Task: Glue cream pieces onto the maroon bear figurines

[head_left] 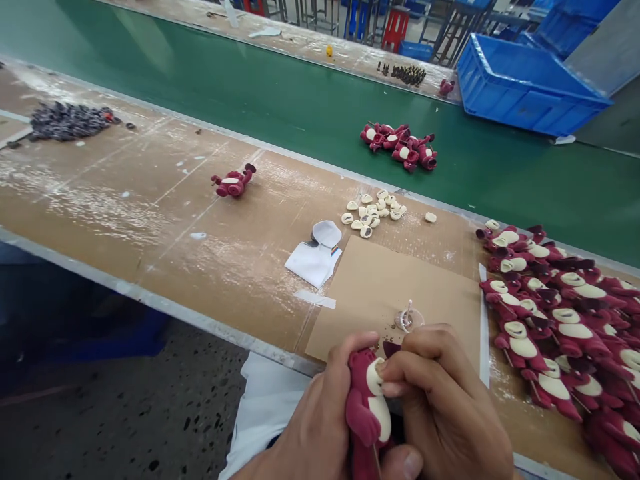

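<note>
My left hand [325,407] is wrapped round a dark red toy bear figure [363,413] with a cream belly, upright near the table's front edge. At the figure's face, the thumb and fingers of my right hand [445,393] pinch a cream oval muzzle piece [374,377], which touches the face. Just beyond my hands a small clear cup [409,321] with a thin stick in it stands on a cardboard sheet [390,280]. Farther back lies a loose group of cream muzzle pieces [373,212], some showing a dark inner side.
Many finished-looking bear figures [570,320] with muzzles crowd the right side. One figure [234,181] lies left of centre. More figures [400,143] rest on the green belt [250,87]. Small dark parts [70,121] are heaped far left. A blue crate [530,87] stands back right.
</note>
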Demonstrator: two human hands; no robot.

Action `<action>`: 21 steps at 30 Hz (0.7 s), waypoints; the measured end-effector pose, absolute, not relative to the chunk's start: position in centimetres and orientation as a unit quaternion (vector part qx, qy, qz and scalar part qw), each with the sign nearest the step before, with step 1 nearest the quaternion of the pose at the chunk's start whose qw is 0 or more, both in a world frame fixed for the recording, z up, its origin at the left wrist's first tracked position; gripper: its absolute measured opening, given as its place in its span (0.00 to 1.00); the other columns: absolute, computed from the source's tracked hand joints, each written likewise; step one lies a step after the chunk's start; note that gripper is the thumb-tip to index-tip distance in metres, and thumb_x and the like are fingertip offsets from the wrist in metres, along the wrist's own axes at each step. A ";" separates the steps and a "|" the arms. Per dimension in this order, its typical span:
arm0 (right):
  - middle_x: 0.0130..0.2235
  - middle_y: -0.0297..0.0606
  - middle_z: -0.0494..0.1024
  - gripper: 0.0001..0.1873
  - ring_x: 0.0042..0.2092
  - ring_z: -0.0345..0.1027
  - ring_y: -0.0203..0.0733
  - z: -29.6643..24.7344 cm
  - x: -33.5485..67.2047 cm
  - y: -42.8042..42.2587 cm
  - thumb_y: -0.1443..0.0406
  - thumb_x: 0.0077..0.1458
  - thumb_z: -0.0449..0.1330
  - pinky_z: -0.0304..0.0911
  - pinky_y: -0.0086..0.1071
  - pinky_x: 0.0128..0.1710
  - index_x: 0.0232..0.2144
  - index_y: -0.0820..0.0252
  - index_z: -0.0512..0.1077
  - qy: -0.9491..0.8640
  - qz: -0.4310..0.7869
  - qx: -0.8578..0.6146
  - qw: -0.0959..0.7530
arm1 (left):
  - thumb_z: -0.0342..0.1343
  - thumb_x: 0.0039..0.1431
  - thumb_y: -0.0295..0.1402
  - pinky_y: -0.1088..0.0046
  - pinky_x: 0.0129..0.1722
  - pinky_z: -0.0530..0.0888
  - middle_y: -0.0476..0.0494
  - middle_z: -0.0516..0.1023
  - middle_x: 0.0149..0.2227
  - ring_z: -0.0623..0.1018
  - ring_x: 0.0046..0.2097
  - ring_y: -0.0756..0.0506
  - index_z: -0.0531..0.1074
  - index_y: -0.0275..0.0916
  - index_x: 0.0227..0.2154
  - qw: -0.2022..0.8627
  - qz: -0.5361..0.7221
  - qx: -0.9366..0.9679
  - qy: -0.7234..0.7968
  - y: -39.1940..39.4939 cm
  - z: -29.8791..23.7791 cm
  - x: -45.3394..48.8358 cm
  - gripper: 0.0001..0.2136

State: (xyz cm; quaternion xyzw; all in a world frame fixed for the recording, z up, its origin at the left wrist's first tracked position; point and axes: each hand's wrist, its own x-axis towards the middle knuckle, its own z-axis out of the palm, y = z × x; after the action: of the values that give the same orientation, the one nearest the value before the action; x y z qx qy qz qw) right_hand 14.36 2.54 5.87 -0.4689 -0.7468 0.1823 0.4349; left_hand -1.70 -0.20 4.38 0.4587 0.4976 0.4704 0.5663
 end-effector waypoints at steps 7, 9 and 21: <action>0.32 0.34 0.78 0.12 0.32 0.70 0.40 5.7 15.2 2.5 0.77 0.62 0.56 0.66 0.42 0.38 0.37 0.55 0.70 -0.768 0.206 -0.409 0.447 | 0.74 0.53 0.34 0.63 0.57 0.73 0.41 0.84 0.50 0.82 0.49 0.36 0.75 0.48 0.62 0.555 0.469 0.500 0.471 -0.6 4.5 -2.1 0.32; 0.31 0.33 0.78 0.11 0.31 0.71 0.40 5.8 15.2 3.1 0.76 0.63 0.59 0.66 0.43 0.39 0.39 0.54 0.74 -0.784 0.184 -0.400 0.438 | 0.73 0.56 0.40 0.62 0.62 0.70 0.42 0.82 0.54 0.80 0.55 0.36 0.72 0.50 0.64 0.588 0.486 0.457 0.457 -0.4 3.9 -1.7 0.33; 0.60 0.48 0.74 0.32 0.63 0.67 0.56 2.1 15.6 1.5 0.46 0.69 0.53 0.72 0.45 0.59 0.68 0.53 0.61 -0.691 0.249 -0.483 0.477 | 0.72 0.41 0.62 0.65 0.37 0.76 0.37 0.82 0.38 0.79 0.39 0.39 0.83 0.40 0.44 0.858 0.378 0.208 0.278 2.8 2.5 -1.2 0.34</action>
State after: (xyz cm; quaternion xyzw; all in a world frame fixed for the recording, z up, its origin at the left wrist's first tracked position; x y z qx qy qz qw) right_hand 15.59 1.46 2.11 -0.4832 -0.6906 0.2492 0.4770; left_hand -1.23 2.79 2.52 0.2084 0.2780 0.3781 0.8581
